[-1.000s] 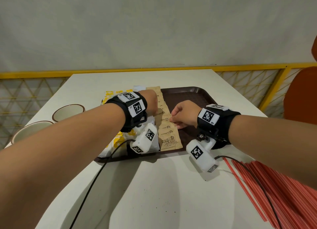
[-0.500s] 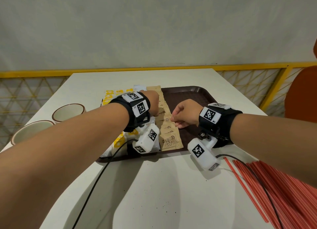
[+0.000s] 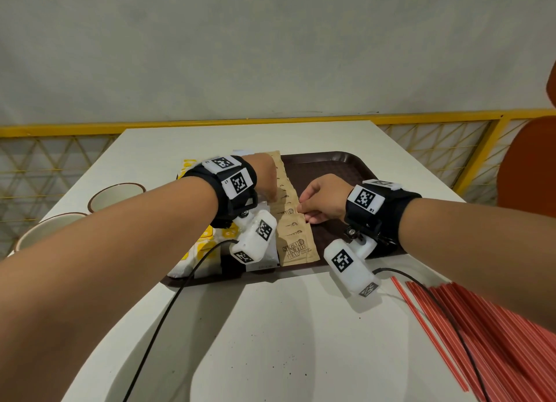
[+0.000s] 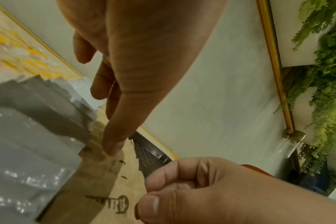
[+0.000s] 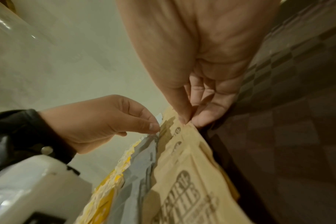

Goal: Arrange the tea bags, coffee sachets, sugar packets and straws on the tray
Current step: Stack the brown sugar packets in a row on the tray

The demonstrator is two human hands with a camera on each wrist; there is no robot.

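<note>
White table (image 3: 285, 341), brown tray (image 3: 331, 167), yellow railing (image 3: 270, 121), grey wall (image 3: 270, 55), left hand (image 3: 264, 176) pinching a sachet (image 5: 144, 151), right hand (image 3: 325, 197) pinching sugar packet (image 5: 183, 137)

A white table (image 3: 270, 326) meets a grey wall (image 3: 270, 40), yellow railing (image 3: 120, 127) and orange chair (image 3: 529, 167).

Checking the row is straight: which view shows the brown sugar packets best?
The head view: it shows almost the whole overlapping row of brown sugar packets on the tray. The left wrist view gives a blurred stretch; the right wrist view, only the nearer packets close up.
</note>
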